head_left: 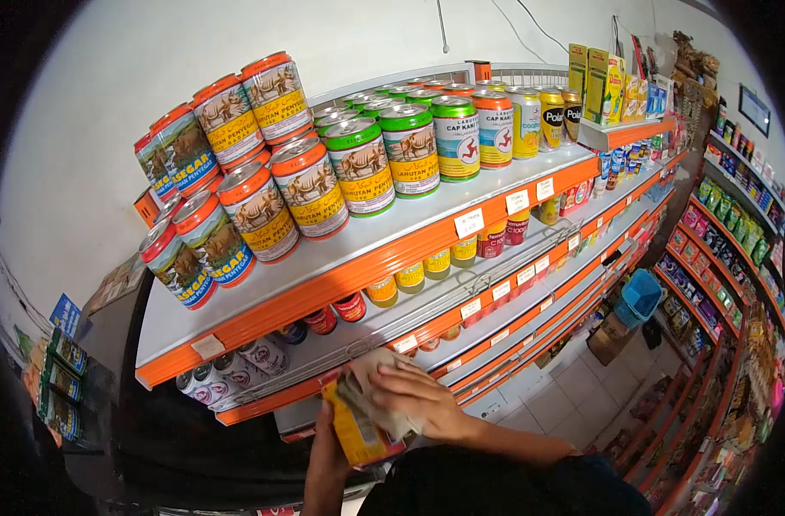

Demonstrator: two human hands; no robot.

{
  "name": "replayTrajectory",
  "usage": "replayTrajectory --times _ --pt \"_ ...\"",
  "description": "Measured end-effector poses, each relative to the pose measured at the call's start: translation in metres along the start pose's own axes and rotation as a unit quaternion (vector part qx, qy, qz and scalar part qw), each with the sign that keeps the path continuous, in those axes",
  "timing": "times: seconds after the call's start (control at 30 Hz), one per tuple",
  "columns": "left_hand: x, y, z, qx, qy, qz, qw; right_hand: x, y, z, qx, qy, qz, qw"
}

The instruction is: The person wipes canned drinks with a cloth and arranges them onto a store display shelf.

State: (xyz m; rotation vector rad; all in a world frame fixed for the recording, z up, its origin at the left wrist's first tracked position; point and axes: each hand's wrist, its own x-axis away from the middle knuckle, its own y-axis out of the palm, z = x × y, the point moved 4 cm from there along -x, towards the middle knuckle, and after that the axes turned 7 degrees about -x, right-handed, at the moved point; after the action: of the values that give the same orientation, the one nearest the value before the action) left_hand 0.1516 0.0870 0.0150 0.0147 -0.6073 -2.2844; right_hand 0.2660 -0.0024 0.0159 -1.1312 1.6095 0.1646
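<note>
- Steadying the box (354,435) before the shelf (358,268), our left hand (321,445) is gripping its side.
- Our right hand (414,389) is holding the cloth (368,361) against it — pressing lightly, fingers spread, is serving us best.
- We're bracing without squeezing; card is denting easily.

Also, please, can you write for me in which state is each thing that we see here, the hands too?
Left hand: gripping the box from its side.
Right hand: pressing the cloth against the box.
Cloth: crumpled.
Yellow-and-red box: held tilted; whether sealed, I cannot tell.
Top-shelf cans: upright, some stacked.
Price labels: attached along shelf edges.
</note>
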Motion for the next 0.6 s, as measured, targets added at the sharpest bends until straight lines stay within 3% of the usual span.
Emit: replayTrajectory --times 0.1,0.17,0.23,0.3,0.33,0.37,0.5,0.57,0.6 --pt "0.005 -0.010 0.010 -0.086 0.083 0.047 0.992 0.004 0.007 -0.007 -0.043 0.067 0.032 0.996" --pt "-0.009 -0.034 0.001 0.081 0.052 -0.057 0.994 0.023 0.021 -0.028 -0.092 0.037 0.008 0.995" --pt "-0.001 -0.018 0.005 0.096 0.060 -0.044 0.993 0.026 0.025 -0.015 -0.089 0.040 0.010 0.995" --pt "0.003 -0.026 -0.016 0.112 -0.013 0.083 0.990 0.019 0.025 0.013 -0.097 0.081 0.003 0.992" --pt "0.008 -0.017 -0.014 0.044 -0.027 0.103 0.993 0.006 0.018 0.020 -0.172 0.160 0.019 0.972" --pt "0.008 -0.017 -0.015 0.043 -0.026 0.106 0.993 0.000 0.014 0.017 -0.175 0.159 0.019 0.971" --pt "-0.004 -0.025 -0.018 0.137 -0.039 0.076 0.987 0.002 0.011 -0.009 -0.135 0.095 0.041 0.985" --pt "-0.008 -0.026 -0.010 0.155 -0.041 -0.074 0.984 0.008 0.003 -0.033 -0.073 -0.022 0.042 0.996" --pt "-0.005 -0.024 -0.008 0.127 -0.024 -0.048 0.990 0.007 -0.002 -0.035 -0.072 -0.044 0.042 0.996"
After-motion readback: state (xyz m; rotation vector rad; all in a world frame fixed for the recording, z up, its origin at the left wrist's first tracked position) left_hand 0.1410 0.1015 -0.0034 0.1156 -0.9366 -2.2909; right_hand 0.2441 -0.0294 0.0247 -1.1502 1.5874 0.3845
